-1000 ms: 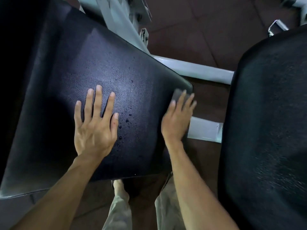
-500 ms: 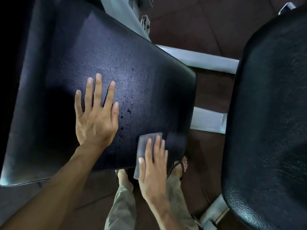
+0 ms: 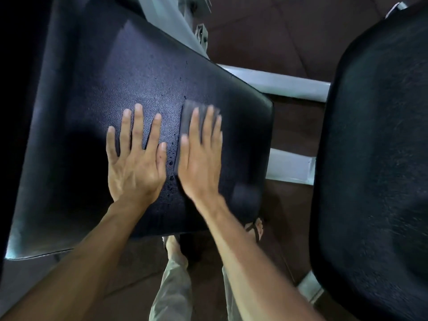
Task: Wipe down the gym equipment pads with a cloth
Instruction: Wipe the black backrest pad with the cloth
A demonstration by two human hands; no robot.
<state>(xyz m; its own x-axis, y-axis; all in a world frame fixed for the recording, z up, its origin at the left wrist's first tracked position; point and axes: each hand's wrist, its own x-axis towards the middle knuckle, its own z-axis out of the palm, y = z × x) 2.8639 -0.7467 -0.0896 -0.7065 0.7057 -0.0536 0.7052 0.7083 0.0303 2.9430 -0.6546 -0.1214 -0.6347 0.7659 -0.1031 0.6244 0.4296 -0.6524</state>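
Far left of frame lost to deep shadow; left edge of the large black pad (image 3: 97, 93) impossible to trace there. Second black pad (image 3: 375, 158) at right cut off by the right and bottom borders. Right hand (image 3: 200, 158) smeared by motion blur, fingertips soft. Grey cloth (image 3: 185, 119) mostly hidden beneath that hand: only a strip visible above the fingertips and along the thumb side, folds and full outline not readable. Blurred darker patch on the pad at lower right of the hand, nature unclear.

Left hand (image 3: 135, 163) flat on the large pad at frame centre, fingers straight and slightly spread, holding nothing, palm down on the vinyl. Right hand just beside it, also flat, fingers straight and close together, pressing the cloth against the pad; no curl round the cloth visible. Narrow gap between the two thumbs, with a scatter of water droplets (image 3: 171, 163) there and more running toward the upper centre of the pad.

Count: two pads, two hands, one cloth. Pale metal frame bars (image 3: 278, 82) showing between the pads, upper centre and centre right. Two feet at lower centre, one in a sandal (image 3: 256, 228), the other (image 3: 172, 247) part hidden under the pad edge; light trouser legs (image 3: 171, 293) below. Dark reddish floor (image 3: 266, 31) at top.
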